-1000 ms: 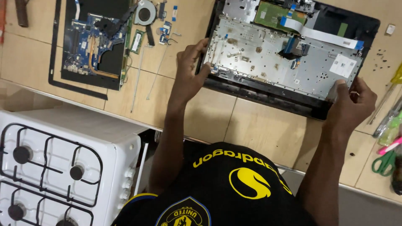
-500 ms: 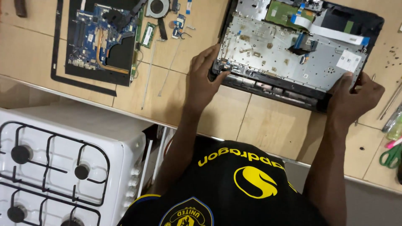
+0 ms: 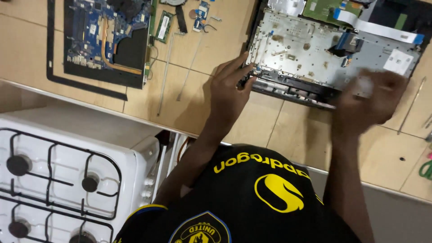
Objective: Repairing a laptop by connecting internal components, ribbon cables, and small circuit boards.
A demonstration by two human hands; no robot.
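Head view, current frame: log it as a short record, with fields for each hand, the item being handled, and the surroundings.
Left hand: left hand grips the near left corner of the opened laptop base
Right hand: right hand over the base's near edge, motion-blurred; contact unclear
Handled item: laptop base lying open, metal plate and ribbon cables exposed
Counter: tiled counter holding a blue circuit board on a black panel, apart from the base
Lower left: white gas stove

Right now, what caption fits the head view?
Left hand grips the laptop shell; blurred right hand at its near edge.
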